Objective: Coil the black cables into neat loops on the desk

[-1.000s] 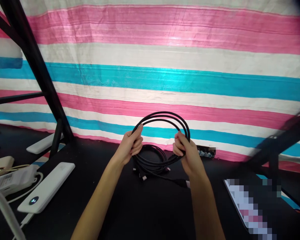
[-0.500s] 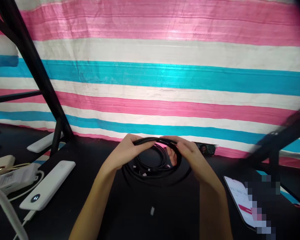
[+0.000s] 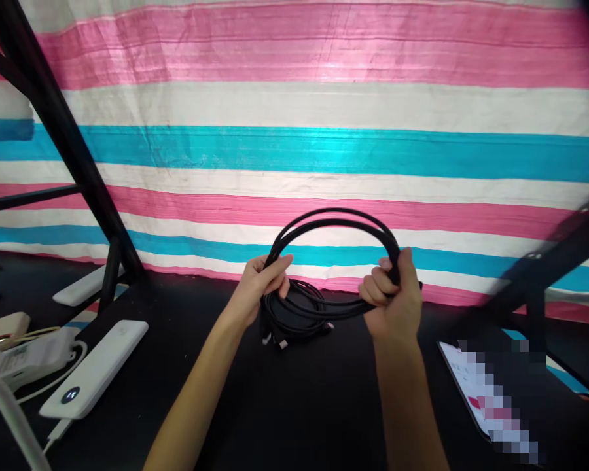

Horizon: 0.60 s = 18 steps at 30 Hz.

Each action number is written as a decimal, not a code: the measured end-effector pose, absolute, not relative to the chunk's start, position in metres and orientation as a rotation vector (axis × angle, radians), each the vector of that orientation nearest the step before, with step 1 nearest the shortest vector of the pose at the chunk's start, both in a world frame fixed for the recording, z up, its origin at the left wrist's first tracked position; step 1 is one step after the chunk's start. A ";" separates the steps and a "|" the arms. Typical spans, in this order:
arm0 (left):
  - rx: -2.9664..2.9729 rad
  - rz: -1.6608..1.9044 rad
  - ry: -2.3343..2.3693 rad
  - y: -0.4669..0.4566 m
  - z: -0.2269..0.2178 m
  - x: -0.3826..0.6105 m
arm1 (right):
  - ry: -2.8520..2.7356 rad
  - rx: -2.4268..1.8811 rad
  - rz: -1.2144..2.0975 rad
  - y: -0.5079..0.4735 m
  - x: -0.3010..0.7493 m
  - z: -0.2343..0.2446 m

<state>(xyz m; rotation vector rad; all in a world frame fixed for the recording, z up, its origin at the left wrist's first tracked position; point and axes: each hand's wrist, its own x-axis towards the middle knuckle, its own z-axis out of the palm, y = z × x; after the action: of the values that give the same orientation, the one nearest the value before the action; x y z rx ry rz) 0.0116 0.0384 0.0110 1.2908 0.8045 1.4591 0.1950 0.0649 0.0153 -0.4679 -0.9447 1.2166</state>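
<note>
A coiled black cable (image 3: pixel 341 224) is held up in front of me, its loops standing upright above the table. My left hand (image 3: pixel 260 288) pinches the coil's left side between thumb and fingers. On the right side, my right hand (image 3: pixel 395 291) wraps its fingers around the loops, thumb pointing up. Behind and below, a second coil of black cable (image 3: pixel 299 330) lies on the black tabletop, with several small plug ends showing. The held coil and my left hand partly cover it.
On the left lie a white power bank (image 3: pixel 98 366) with a lit display, a white power strip (image 3: pixel 32 356) with cords and another white block (image 3: pixel 81 286). A phone (image 3: pixel 471 386) lies at right. Black metal frame legs (image 3: pixel 73 154) stand before a striped sheet (image 3: pixel 294 150).
The held coil has tipped upright and its loops have spread wider. My right hand has moved right and turned, closing around the loops. The black phone at the back is now out of sight.
</note>
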 end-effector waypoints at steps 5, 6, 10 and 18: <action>0.958 1.515 0.648 0.046 -0.005 0.045 | -0.793 -0.349 1.391 0.069 0.174 0.011; 0.893 1.479 0.611 0.047 -0.006 0.046 | -0.828 -0.372 1.447 0.071 0.174 0.010; 0.846 1.290 0.606 0.052 -0.002 0.025 | -1.031 -0.616 1.462 0.082 0.191 0.009; 1.565 0.759 1.111 0.040 0.001 0.016 | -1.834 -1.057 0.936 0.058 0.197 0.013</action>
<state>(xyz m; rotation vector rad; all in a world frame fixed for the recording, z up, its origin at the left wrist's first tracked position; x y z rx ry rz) 0.0163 0.0404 0.0011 1.5651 1.1108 0.7593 0.1966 0.0576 0.0130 -1.0567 -1.8341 0.9365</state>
